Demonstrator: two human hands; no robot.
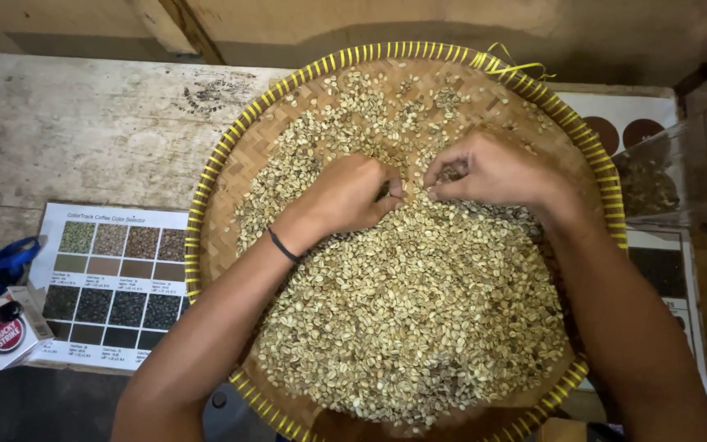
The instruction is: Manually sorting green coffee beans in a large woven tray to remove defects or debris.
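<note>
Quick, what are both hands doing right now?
Left hand: curled shut, fingertips pinching among the beans; what it holds cannot be told.
Right hand: the same.

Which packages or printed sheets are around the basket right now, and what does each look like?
Colour chart: left of the basket, white sheet with rows of bean photos and brown-to-black swatches.
Small box: at the chart's lower left corner, white with a red circle.
Second sheet: right of the basket, partly hidden, white with dark brown circles.
</note>
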